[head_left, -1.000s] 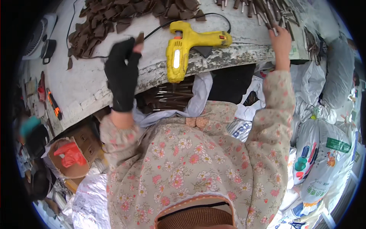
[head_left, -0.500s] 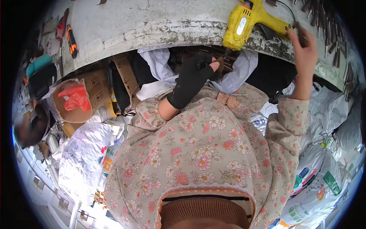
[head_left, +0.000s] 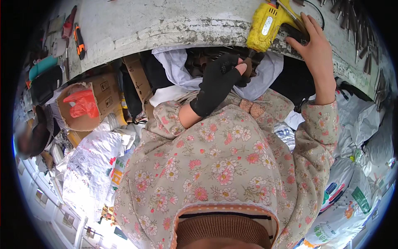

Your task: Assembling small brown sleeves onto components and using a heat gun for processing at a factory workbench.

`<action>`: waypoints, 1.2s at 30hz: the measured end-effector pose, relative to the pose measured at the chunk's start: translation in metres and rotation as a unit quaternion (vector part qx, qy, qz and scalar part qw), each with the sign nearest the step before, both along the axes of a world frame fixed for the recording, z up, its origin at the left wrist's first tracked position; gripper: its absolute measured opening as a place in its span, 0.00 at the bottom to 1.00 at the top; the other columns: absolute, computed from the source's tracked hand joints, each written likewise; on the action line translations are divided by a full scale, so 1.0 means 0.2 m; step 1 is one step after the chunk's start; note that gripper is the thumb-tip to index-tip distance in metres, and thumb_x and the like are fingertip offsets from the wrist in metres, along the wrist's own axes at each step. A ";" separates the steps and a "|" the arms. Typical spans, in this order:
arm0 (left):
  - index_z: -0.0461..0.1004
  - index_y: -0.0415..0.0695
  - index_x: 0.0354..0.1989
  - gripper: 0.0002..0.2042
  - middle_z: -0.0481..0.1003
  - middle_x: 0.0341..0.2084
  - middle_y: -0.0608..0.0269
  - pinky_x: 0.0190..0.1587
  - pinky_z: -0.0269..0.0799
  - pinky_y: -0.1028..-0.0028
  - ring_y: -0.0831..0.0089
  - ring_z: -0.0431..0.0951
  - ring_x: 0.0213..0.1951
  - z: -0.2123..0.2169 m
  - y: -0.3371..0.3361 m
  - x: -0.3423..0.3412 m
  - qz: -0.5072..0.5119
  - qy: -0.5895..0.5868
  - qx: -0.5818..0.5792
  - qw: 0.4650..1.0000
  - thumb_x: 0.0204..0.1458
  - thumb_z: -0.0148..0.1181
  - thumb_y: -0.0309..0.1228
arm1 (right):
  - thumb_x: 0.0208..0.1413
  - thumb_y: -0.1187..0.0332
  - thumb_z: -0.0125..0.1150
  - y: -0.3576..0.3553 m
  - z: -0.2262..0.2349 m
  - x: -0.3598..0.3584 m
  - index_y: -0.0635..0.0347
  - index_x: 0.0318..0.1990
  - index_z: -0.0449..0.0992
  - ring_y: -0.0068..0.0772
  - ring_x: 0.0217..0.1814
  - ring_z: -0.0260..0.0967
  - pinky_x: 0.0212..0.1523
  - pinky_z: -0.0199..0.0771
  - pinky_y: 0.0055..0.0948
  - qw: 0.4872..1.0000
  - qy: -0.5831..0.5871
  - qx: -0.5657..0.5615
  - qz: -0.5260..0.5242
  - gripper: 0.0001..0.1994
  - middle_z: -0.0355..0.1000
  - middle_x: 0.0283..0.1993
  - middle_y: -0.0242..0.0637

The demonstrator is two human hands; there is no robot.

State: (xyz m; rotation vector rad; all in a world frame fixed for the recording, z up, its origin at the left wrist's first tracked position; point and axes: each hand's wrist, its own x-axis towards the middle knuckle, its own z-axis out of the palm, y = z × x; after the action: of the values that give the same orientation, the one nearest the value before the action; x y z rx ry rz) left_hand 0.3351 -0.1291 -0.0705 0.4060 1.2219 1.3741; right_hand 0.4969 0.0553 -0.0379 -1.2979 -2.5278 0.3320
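Note:
My left hand, in a black fingerless glove, is closed with thumb and fingers pinching a small flat brown piece. That piece is just below the nozzle of a yellow glue gun, which lies at the bench's near edge. Bare, my right hand reaches over the gun's grip, thumb and fingers around a slim dark stick with a silvery end, lying slantwise across the gun. Part of the gun's handle is hidden behind the hand. Whether the brown piece touches the nozzle I cannot tell.
Dark slim pieces with silvery ends lie at the bench's right. An orange utility knife is at its left. Below the edge, a white bag holds dark brown pieces. A cardboard box with a red bag stands left; plastic bags lie right.
My right hand has come left and nearer from the gun's handle end, now with the slim stick over the gun. My left hand and its brown piece have shifted slightly right.

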 end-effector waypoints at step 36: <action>0.67 0.48 0.23 0.13 0.68 0.17 0.72 0.14 0.54 0.82 0.84 0.60 0.13 0.14 0.01 -0.09 0.026 -0.222 -0.161 0.961 0.52 0.54 0.42 | 0.49 0.77 0.54 -0.55 0.29 0.10 0.62 0.46 0.73 0.18 0.27 0.60 0.28 0.59 0.18 0.841 0.202 -0.497 0.064 0.14 0.68 0.28 0.34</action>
State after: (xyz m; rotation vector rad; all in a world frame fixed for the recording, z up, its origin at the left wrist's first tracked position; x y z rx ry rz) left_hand 0.3179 -0.1272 -0.0417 -0.1608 1.0556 1.1977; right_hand 0.5161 -0.0546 0.0207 -1.1112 -2.0526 1.9079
